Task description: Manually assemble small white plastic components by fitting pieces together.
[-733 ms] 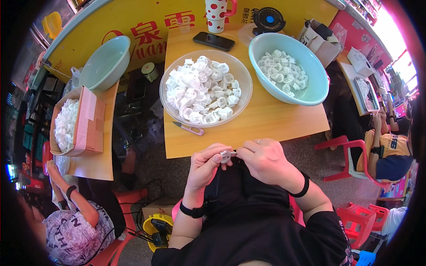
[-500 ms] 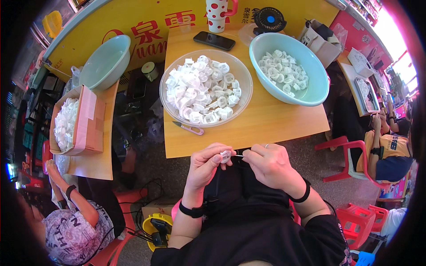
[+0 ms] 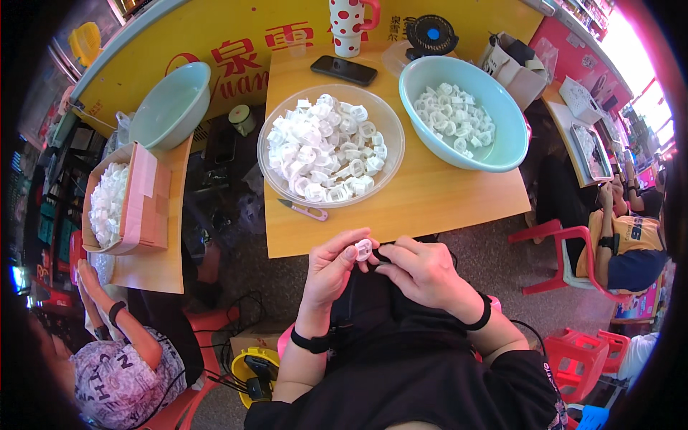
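Note:
My left hand is closed in a pinch round a small white plastic ring-shaped part, held above my lap just in front of the table edge. Close beside it on the right, my right hand has its fingers curled, their tips almost at the part. Half a second ago a thin rod-like tool showed between these fingers and the part; now the fingers mostly hide it. Beyond my hands, a transparent round bowl heaped with similar white parts stands on the wooden table.
A light blue basin with more white parts stands right of the bowl. Small thread snips lie before the bowl; a phone, dotted tumbler and fan stand behind. People sit left and right.
My right hand has moved slightly left, closer to the white part, and its fingers now cover the thin tool. The part has turned a little in my left hand.

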`<state>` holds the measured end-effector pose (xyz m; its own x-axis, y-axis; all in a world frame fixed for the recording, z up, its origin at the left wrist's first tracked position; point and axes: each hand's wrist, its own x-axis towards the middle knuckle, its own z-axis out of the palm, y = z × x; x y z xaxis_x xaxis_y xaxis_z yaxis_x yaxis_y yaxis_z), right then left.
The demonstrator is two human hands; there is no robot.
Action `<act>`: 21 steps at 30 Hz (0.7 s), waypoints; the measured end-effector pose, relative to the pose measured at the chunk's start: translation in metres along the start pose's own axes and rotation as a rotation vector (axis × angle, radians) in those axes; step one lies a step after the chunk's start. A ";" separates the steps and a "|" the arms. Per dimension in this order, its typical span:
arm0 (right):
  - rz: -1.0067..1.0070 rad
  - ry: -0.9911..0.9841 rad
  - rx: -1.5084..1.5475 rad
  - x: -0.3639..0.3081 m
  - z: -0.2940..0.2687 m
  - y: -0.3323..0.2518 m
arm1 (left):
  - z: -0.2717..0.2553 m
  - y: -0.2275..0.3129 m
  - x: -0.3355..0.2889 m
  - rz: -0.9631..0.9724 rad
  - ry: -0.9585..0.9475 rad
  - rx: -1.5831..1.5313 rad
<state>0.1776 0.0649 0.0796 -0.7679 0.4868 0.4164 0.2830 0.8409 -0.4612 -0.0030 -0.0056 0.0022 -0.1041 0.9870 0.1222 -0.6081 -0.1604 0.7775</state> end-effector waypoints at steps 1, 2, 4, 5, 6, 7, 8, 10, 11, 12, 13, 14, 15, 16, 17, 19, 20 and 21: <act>0.045 0.023 0.052 0.004 0.001 -0.003 | -0.001 -0.002 0.000 -0.020 -0.005 -0.042; 0.089 0.046 0.105 0.007 0.002 -0.006 | -0.001 -0.004 0.000 -0.039 -0.010 -0.084; 0.052 0.041 0.020 0.010 0.015 -0.004 | 0.007 -0.007 0.000 -0.036 0.036 -0.115; 0.024 0.035 -0.062 0.011 0.020 -0.002 | 0.010 -0.008 0.000 -0.043 0.083 -0.147; -0.014 0.007 -0.084 0.013 0.021 -0.002 | 0.006 -0.009 0.000 -0.066 0.036 -0.125; -0.023 0.008 -0.087 0.013 0.024 -0.001 | 0.008 -0.008 0.000 -0.057 0.035 -0.123; -0.028 0.021 -0.115 0.012 0.027 0.000 | 0.011 -0.007 0.000 -0.068 0.058 -0.102; -0.042 0.031 -0.146 0.016 0.026 0.000 | 0.010 -0.007 0.000 -0.076 0.045 -0.095; -0.071 0.033 -0.103 0.018 0.019 0.000 | 0.010 -0.008 -0.001 -0.067 0.047 -0.098; -0.099 0.034 -0.062 0.020 0.011 -0.001 | 0.011 -0.010 -0.001 -0.055 0.034 -0.135; -0.064 0.078 -0.108 0.025 -0.003 -0.002 | 0.011 -0.010 0.001 -0.044 0.017 -0.174; -0.030 0.120 -0.149 0.031 -0.019 0.001 | 0.009 -0.008 0.002 -0.034 0.018 -0.179; -0.129 0.208 -0.182 0.043 -0.035 0.017 | 0.007 -0.003 0.002 -0.025 -0.003 -0.134; -0.153 0.244 -0.205 0.059 -0.056 0.028 | 0.005 0.000 0.002 -0.018 -0.026 -0.094; 0.000 0.311 -0.293 0.074 -0.074 0.040 | 0.003 0.002 0.000 -0.008 -0.020 -0.098; 0.144 0.376 -0.395 0.093 -0.094 0.051 | 0.001 0.004 0.001 0.000 0.003 -0.061; 0.226 0.309 -0.291 0.101 -0.098 0.053 | 0.001 0.004 0.003 0.013 0.003 -0.067; 0.307 0.241 -0.185 0.108 -0.100 0.053 | 0.001 0.003 0.003 0.006 0.006 -0.040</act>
<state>0.1673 0.1860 0.1783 -0.4821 0.7436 0.4634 0.5922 0.6663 -0.4530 -0.0049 -0.0029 0.0054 -0.1127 0.9860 0.1230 -0.6386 -0.1668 0.7513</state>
